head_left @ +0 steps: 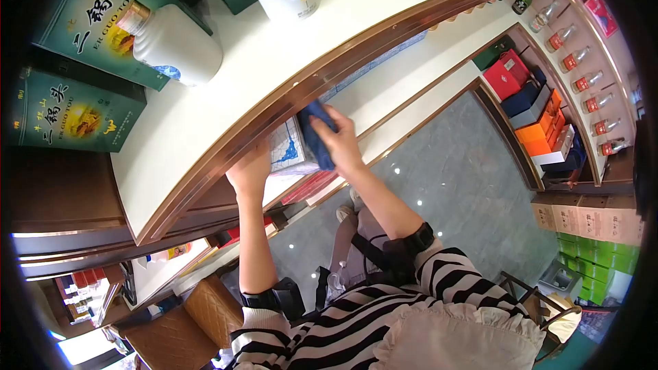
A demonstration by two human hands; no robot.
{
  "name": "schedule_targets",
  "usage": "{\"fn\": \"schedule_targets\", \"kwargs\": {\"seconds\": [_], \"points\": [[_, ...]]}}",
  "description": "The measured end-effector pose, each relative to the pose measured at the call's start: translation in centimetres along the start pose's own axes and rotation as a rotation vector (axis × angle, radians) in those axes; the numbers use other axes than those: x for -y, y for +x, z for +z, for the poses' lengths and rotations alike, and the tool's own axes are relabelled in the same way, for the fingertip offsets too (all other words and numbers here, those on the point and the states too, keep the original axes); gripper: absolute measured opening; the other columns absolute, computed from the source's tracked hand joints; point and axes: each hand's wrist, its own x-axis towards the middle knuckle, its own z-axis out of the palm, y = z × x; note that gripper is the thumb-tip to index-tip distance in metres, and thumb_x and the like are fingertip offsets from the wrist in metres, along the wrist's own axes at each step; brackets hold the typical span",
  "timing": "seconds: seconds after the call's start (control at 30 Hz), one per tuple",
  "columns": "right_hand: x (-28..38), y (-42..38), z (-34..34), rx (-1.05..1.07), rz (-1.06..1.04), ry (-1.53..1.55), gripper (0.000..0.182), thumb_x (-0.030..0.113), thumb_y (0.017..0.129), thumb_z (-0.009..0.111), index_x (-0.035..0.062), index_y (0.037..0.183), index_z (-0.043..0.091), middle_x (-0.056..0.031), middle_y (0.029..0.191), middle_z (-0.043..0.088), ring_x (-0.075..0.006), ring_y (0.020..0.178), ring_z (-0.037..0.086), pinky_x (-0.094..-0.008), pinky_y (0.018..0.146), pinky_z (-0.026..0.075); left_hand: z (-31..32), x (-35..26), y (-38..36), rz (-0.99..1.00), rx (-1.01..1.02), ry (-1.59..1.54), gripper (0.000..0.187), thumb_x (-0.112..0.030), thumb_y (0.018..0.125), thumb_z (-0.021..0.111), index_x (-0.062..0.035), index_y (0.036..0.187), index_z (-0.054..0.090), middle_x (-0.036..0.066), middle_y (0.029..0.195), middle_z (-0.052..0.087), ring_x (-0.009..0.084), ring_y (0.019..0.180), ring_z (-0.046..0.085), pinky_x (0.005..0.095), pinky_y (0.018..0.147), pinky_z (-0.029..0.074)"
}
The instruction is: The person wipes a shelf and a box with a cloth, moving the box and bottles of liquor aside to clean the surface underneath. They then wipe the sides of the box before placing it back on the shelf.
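Observation:
My right hand (pixel 337 142) is closed around a dark blue cloth (pixel 317 131), its fingers bent over the folded fabric. The cloth lies against the right side of a white box with a blue pattern (pixel 286 147), just below the curved shelf edge. At the box's left side is my left hand (pixel 251 168), slightly blurred, with its fingers mostly hidden beneath the shelf edge and behind the box. The upper part of the box is also covered by the shelf.
Above, a white curved shelf (pixel 253 62) bears white bottles (pixel 179 44) and green boxes (pixel 86 113). Small glass bottles (pixel 574 60) line a side shelf at right, over red and orange boxes (pixel 541 127). Cartons (pixel 582 216) are stacked below. A brown chair (pixel 171 336) stands lower left.

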Motion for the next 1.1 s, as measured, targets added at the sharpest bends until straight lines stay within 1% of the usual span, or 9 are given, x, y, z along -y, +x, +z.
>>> {"fn": "schedule_targets", "kwargs": {"seconds": [0.13, 0.33, 0.43, 0.53, 0.63, 0.77, 0.83, 1.03, 1.1], "points": [[-3.2, 0.4, 0.9, -0.065, -0.187, -0.066, 0.025, 0.005, 0.076, 0.054, -0.0031, 0.099, 0.054, -0.0031, 0.081, 0.058, -0.0078, 0.07, 0.05, -0.0211, 0.064, 0.041, 0.9, 1.0, -0.3, 0.026, -0.01, 0.021, 0.022, -0.024, 0.077, 0.052, -0.003, 0.078, 0.059, 0.014, 0.07, 0.056, 0.0315, 0.066, 0.052, 0.0397, 0.063, 0.04], [-12.4, 1.1, -5.2, -0.114, 0.15, -0.246, 0.02, 0.005, 0.074, 0.055, -0.0019, 0.093, 0.057, -0.0067, 0.075, 0.06, -0.0101, 0.068, 0.054, -0.0228, 0.061, 0.043, -0.1, -0.1, 0.4, -0.076, 0.129, -0.038, 0.015, -0.021, 0.074, 0.052, -0.0103, 0.083, 0.06, 0.007, 0.081, 0.058, 0.0256, 0.075, 0.055, 0.0381, 0.063, 0.044], [-13.3, 1.6, -7.4, -0.09, 0.185, -0.625, 0.021, 0.004, 0.071, 0.057, -0.001, 0.091, 0.058, -0.0104, 0.073, 0.061, -0.0123, 0.064, 0.055, -0.0244, 0.059, 0.043, 0.0, 0.4, 0.1, 0.041, 0.167, 0.174, 0.016, -0.021, 0.074, 0.054, -0.0103, 0.084, 0.061, 0.009, 0.08, 0.058, 0.0264, 0.073, 0.055, 0.0376, 0.063, 0.044], [-10.7, 2.2, -7.5, -0.266, 0.243, -0.366, 0.018, 0.007, 0.074, 0.057, -0.0005, 0.09, 0.058, -0.0054, 0.071, 0.06, -0.0111, 0.061, 0.054, -0.0239, 0.056, 0.043, -0.1, 0.0, 0.4, 0.024, -0.008, 0.033, 0.016, -0.02, 0.074, 0.055, -0.0085, 0.083, 0.06, 0.01, 0.079, 0.059, 0.0276, 0.07, 0.055, 0.0369, 0.061, 0.044], [-4.8, 2.6, -5.1, -0.102, 0.179, 0.171, 0.017, 0.007, 0.075, 0.056, -0.0013, 0.09, 0.057, -0.0048, 0.073, 0.057, -0.0098, 0.059, 0.052, -0.0233, 0.055, 0.042, 0.1, 0.1, 0.2, 0.032, -0.012, 0.02, 0.016, -0.02, 0.073, 0.054, -0.0069, 0.08, 0.06, 0.01, 0.076, 0.059, 0.0283, 0.067, 0.055, 0.0362, 0.06, 0.045], [-0.6, 1.5, -0.7, -0.002, 0.167, 0.286, 0.019, 0.007, 0.075, 0.056, -0.0022, 0.092, 0.056, -0.0054, 0.078, 0.058, -0.0101, 0.064, 0.052, -0.0228, 0.06, 0.042, 0.0, 0.0, 0.2, -0.008, 0.026, 0.02, 0.015, -0.019, 0.073, 0.054, -0.0064, 0.078, 0.06, 0.011, 0.073, 0.059, 0.0282, 0.066, 0.055, 0.0366, 0.059, 0.045], [-2.9, 1.7, 0.5, -0.024, -0.23, -0.178, 0.021, 0.008, 0.079, 0.054, -0.002, 0.097, 0.054, -0.0026, 0.082, 0.057, -0.0076, 0.072, 0.051, -0.0202, 0.065, 0.041, -0.2, -0.4, 0.3, -0.078, 0.025, -0.068, 0.019, -0.022, 0.077, 0.052, -0.0038, 0.077, 0.059, 0.015, 0.066, 0.054, 0.0309, 0.063, 0.05, 0.0403, 0.061, 0.039], [-12.2, 3.0, -4.3, -0.134, -0.074, -0.325, 0.023, 0.009, 0.071, 0.056, 0.001, 0.093, 0.057, -0.0133, 0.076, 0.06, -0.0167, 0.071, 0.056, -0.0267, 0.066, 0.042, -0.3, -0.4, 0.6, -0.019, 0.103, 0.017, 0.022, -0.023, 0.078, 0.051, -0.0023, 0.078, 0.058, 0.015, 0.069, 0.055, 0.0303, 0.065, 0.052, 0.0393, 0.062, 0.04], [-16.1, 2.8, -6.7, -0.113, 0.155, -0.381, 0.022, 0.01, 0.07, 0.056, 0.0014, 0.09, 0.058, -0.0133, 0.074, 0.06, -0.0191, 0.069, 0.058, -0.0282, 0.066, 0.043, -0.6, -0.8, 0.8, -0.087, 0.136, -0.036, 0.022, -0.023, 0.078, 0.051, -0.0022, 0.079, 0.058, 0.015, 0.07, 0.056, 0.0298, 0.065, 0.052, 0.0389, 0.063, 0.04]]}}
